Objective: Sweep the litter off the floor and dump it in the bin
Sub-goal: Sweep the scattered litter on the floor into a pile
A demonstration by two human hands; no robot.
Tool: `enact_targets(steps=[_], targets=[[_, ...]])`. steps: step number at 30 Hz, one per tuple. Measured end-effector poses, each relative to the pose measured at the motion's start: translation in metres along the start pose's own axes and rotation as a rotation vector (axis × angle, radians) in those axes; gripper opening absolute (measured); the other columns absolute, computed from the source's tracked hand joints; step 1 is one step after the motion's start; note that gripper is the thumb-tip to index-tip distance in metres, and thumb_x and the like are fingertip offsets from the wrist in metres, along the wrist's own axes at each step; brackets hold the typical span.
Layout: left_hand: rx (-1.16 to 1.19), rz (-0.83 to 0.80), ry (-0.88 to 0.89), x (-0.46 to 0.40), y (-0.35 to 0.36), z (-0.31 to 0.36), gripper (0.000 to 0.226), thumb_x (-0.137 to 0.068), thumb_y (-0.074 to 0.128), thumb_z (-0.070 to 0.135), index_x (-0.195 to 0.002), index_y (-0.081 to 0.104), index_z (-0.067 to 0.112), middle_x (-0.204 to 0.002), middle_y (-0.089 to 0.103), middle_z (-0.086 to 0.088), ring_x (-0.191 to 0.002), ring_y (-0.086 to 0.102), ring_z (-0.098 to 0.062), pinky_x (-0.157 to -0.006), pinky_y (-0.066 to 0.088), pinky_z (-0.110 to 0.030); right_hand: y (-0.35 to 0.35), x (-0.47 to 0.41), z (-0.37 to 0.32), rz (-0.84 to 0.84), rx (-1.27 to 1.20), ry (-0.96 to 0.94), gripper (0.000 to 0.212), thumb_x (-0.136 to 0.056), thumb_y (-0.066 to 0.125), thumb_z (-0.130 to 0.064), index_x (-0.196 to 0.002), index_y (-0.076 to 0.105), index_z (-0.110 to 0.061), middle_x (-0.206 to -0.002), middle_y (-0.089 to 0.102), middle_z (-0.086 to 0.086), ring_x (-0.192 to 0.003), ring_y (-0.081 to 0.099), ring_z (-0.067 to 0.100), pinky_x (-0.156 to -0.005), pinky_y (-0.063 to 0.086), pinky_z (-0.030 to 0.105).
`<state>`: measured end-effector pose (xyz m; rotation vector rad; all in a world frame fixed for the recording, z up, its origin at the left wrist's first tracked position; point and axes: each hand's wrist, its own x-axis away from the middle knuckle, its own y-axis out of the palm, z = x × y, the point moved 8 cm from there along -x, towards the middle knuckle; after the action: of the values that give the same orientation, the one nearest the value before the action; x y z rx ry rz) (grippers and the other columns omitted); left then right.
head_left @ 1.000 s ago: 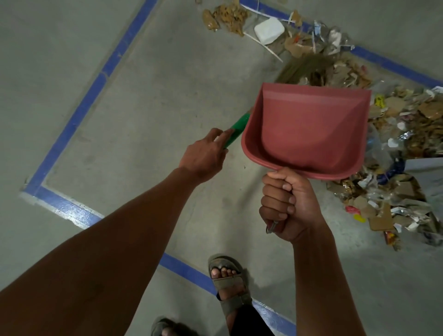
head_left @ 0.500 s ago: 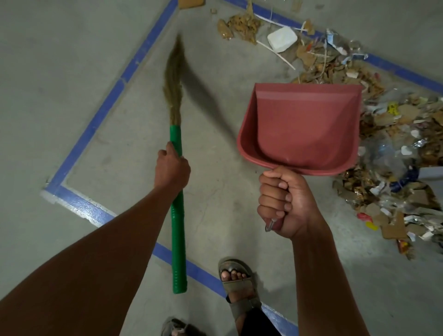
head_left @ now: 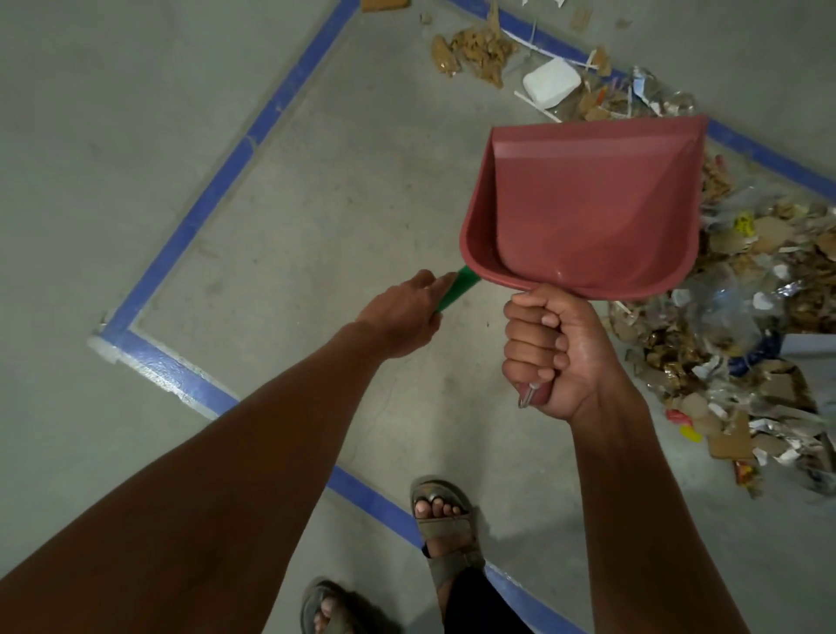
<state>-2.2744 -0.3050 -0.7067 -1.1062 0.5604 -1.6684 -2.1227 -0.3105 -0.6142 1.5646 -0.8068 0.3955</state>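
Observation:
My right hand (head_left: 549, 350) grips the handle of a red dustpan (head_left: 588, 203), which hangs in the air with its empty scoop facing me. My left hand (head_left: 402, 312) grips the green handle of a broom (head_left: 457, 289); the handle runs to the right behind the dustpan, and the bristles are hidden. A heap of litter (head_left: 746, 307), made of paper scraps, cardboard bits and clear plastic, lies on the floor at the right. More litter, with a white foam block (head_left: 551, 83), lies at the top. No bin is in view.
Blue tape lines (head_left: 217, 190) mark a rectangle on the grey concrete floor. My two sandalled feet (head_left: 441, 516) stand at the bottom, near the tape. A cardboard piece (head_left: 384, 4) lies at the top edge.
The broom has swung from pointing up and away on the left to pointing right, behind the dustpan. The dustpan stays raised in my right hand.

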Motion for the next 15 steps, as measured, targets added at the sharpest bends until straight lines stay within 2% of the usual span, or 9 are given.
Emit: enact_targets(steps=[4,9,12,15], targets=[[0.006,0.042,-0.058,0.031,-0.029,-0.004,0.07,-0.105,0.053,0.039,-0.163,0.015,0.029,-0.125,0.053,-0.006,-0.09,0.059,-0.023,-0.077,0.054,-0.041,0.024,0.014,-0.018,-0.015,-0.021,0.015,0.039,-0.093,0.043,-0.022,-0.056,0.03,-0.027,-0.04,0.014,-0.012,-0.031,0.009,0.01,-0.032,0.015,0.02],[0.052,0.152,-0.162,0.064,-0.097,-0.039,0.068,-0.104,0.057,0.036,-0.161,0.021,0.032,-0.121,0.058,-0.005,-0.092,0.06,-0.021,-0.078,0.051,-0.035,0.073,0.025,-0.035,-0.019,0.013,0.046,0.037,-0.092,0.044,-0.021,-0.062,0.022,-0.029,-0.042,0.012,-0.012,-0.032,0.008,0.008,-0.032,0.015,0.02],[0.069,0.241,-0.287,0.08,-0.138,-0.069,0.065,-0.104,0.055,0.038,-0.16,0.022,0.033,-0.121,0.059,-0.004,-0.094,0.058,-0.019,-0.08,0.05,-0.035,0.101,0.022,-0.046,-0.001,0.068,0.058,0.038,-0.091,0.046,-0.02,-0.064,0.021,-0.028,-0.04,0.016,-0.011,-0.032,0.009,0.007,-0.032,0.014,0.02],[0.139,0.336,-0.461,0.092,-0.174,-0.106,0.062,-0.105,0.054,0.038,-0.158,0.022,0.034,-0.117,0.055,0.001,-0.095,0.057,-0.019,-0.081,0.051,-0.04,0.127,0.004,-0.055,-0.014,0.103,0.069,0.039,-0.09,0.048,-0.019,-0.064,0.021,-0.028,-0.039,0.018,-0.011,-0.028,0.017,0.005,-0.033,0.014,0.02]])
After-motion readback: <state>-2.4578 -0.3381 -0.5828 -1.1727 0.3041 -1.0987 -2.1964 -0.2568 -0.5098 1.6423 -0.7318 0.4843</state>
